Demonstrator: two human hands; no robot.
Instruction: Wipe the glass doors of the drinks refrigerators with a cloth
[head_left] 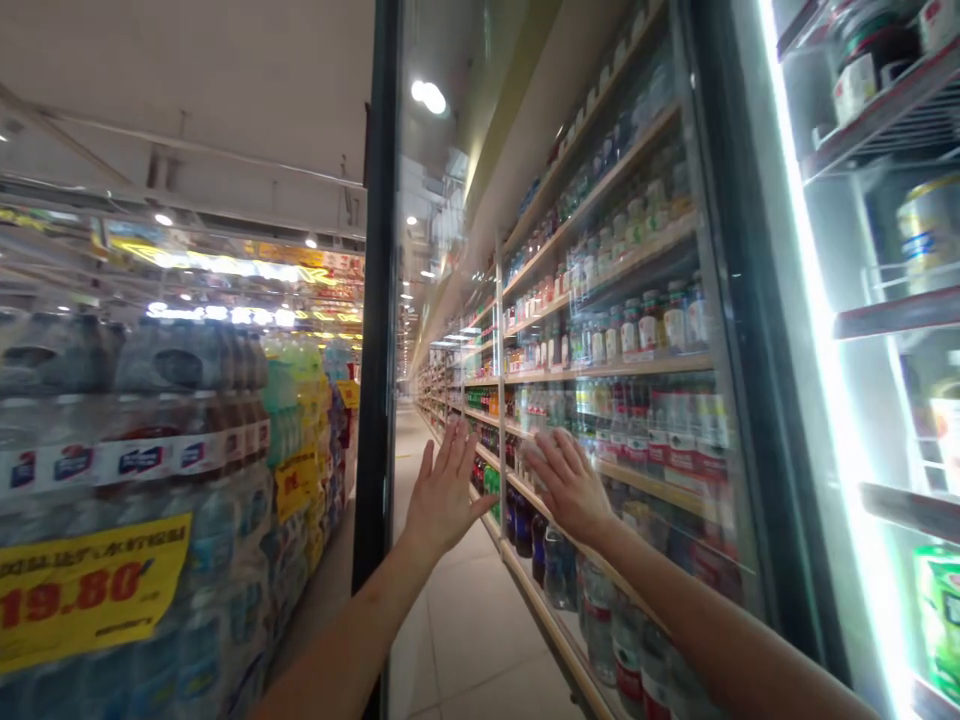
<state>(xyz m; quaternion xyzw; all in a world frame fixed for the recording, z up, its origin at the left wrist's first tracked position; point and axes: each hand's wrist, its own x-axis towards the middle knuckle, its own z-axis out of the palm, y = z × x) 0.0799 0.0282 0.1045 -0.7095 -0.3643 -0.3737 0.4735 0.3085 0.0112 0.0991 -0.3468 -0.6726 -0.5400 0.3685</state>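
Observation:
My left hand [444,495] and my right hand [568,482] both lie flat with spread fingers against the inner side of an open glass cooler door [570,180]. The door swings out into the aisle, its dark frame edge [377,380] just left of my left hand. Neither hand holds anything. Through the glass I see long store shelves [637,370] of bottled drinks running down the aisle.
The lit cooler interior [900,330] with wire racks, cans and bottles is at the far right. Stacked shrink-wrapped water packs [150,480] with a yellow price sign [82,590] stand on the left. A tiled aisle floor [465,630] runs ahead.

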